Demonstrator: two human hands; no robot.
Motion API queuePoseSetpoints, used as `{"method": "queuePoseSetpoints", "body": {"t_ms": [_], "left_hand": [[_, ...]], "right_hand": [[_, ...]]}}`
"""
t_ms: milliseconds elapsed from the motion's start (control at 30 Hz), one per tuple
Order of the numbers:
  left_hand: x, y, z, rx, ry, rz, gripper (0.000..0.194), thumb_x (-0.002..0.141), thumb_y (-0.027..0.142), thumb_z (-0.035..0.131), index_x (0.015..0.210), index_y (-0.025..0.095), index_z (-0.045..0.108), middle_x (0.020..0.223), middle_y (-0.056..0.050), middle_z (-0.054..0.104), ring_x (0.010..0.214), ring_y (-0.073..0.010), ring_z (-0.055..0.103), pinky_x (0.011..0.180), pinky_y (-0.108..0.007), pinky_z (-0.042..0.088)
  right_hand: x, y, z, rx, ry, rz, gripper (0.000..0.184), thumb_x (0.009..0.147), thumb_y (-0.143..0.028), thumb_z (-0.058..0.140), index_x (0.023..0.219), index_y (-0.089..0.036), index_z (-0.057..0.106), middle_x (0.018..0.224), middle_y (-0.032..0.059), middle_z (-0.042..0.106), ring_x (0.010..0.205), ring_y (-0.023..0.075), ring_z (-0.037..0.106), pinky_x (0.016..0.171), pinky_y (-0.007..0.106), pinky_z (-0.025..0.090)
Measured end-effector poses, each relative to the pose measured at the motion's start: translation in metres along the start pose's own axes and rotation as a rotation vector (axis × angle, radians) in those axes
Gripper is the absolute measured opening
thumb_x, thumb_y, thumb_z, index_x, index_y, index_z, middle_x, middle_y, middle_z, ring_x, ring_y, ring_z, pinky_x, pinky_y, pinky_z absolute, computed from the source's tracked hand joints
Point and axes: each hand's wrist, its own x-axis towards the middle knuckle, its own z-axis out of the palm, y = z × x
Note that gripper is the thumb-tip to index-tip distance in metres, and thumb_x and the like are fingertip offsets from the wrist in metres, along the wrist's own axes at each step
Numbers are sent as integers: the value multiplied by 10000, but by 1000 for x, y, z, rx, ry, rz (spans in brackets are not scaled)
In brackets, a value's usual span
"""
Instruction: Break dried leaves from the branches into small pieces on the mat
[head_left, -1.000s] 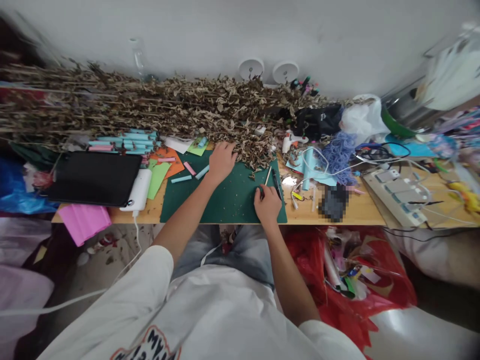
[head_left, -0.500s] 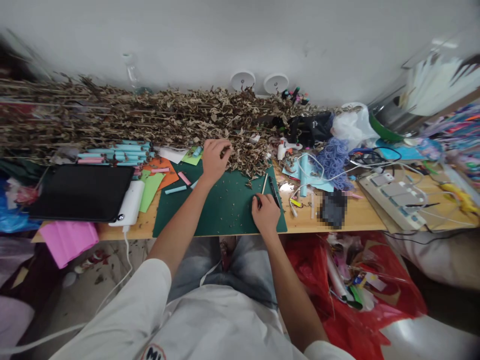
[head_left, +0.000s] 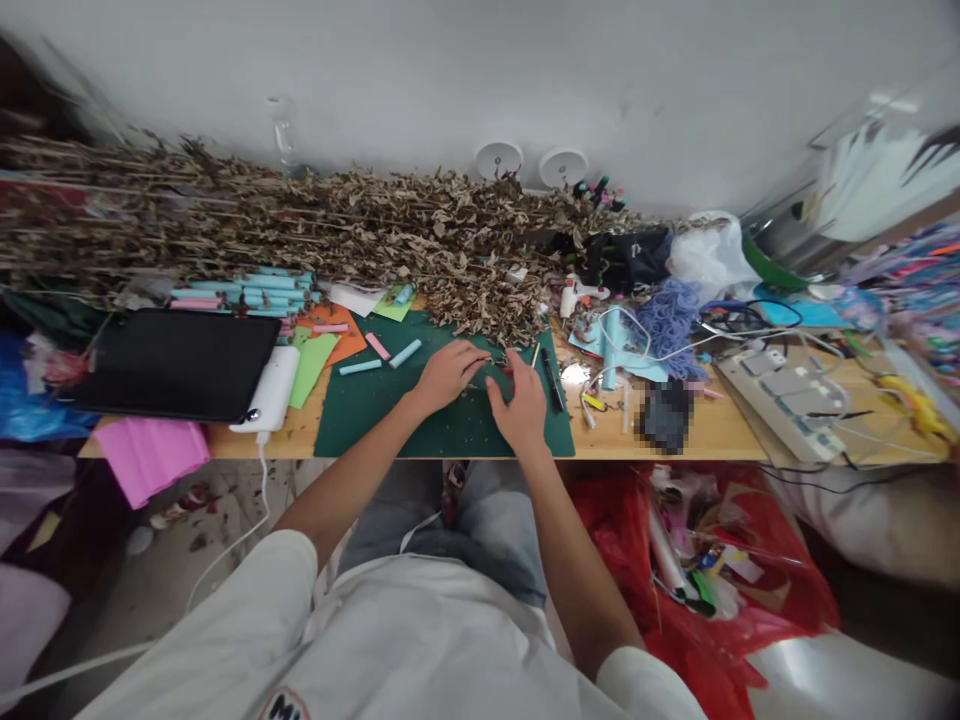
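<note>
Over the green cutting mat [head_left: 375, 415] my two hands are close together, fingertips nearly meeting. The fingers of my left hand [head_left: 450, 375] are pinched on a small brown bit that looks like a dried leaf [head_left: 482, 361]. My right hand [head_left: 520, 405] faces it with thumb and fingers apart, and I see nothing held in it. Just beyond lies a heap of dried leaves [head_left: 495, 305]. A black pen-like tool [head_left: 553, 378] and a thin pale stick [head_left: 535, 355] rest on the mat to the right. Blue rolled tubes [head_left: 406, 353] and a pink one [head_left: 377, 346] lie at its left.
Dried stalks [head_left: 300, 215] run along the wall. At left are a black tablet [head_left: 184, 362], a white power bank [head_left: 271, 390] and stacked blue rolls [head_left: 277, 290]. To the right are a glue gun [head_left: 581, 293], purple yarn [head_left: 670, 325] and a power strip [head_left: 795, 395].
My left hand has come from the leaf heap down to the mat's middle with a brown bit. My right hand has opened from its curled pose and moved up slightly towards it.
</note>
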Motion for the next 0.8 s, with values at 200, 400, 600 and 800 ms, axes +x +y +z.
{"method": "queuePoseSetpoints", "body": {"t_ms": [200, 400, 600, 800], "left_hand": [[-4, -8, 3, -17, 57, -38, 303, 997, 264, 448, 1177, 162, 669, 1053, -112, 646, 975, -184, 617, 878, -324, 513], [-9, -12, 3, -78, 125, -57, 290, 977, 252, 487, 1186, 201, 680, 1039, -101, 643, 993, -190, 596, 906, -356, 503], [-10, -10, 1, -58, 108, -118, 273, 980, 302, 485, 1085, 199, 714, 985, -87, 635, 969, -197, 595, 900, -356, 497], [-10, -10, 2, -56, 90, -138, 246, 977, 305, 493, 996, 170, 698, 954, -81, 634, 949, -194, 593, 889, -340, 490]], "right_hand": [[19, -2, 23, 122, 15, 22, 291, 971, -310, 416, 1100, -176, 640, 1001, 96, 691, 876, 177, 635, 851, 322, 524], [25, -3, 33, 186, 22, -4, 261, 920, -270, 480, 1097, -170, 644, 1007, 87, 708, 870, 167, 647, 853, 306, 528], [27, 1, 44, 188, 9, 62, 270, 934, -278, 445, 1029, -173, 675, 1008, 94, 724, 910, 185, 652, 872, 325, 523], [23, 1, 43, 178, 3, 18, 286, 952, -275, 431, 1030, -168, 684, 1023, 101, 723, 959, 190, 651, 914, 324, 505]]}}
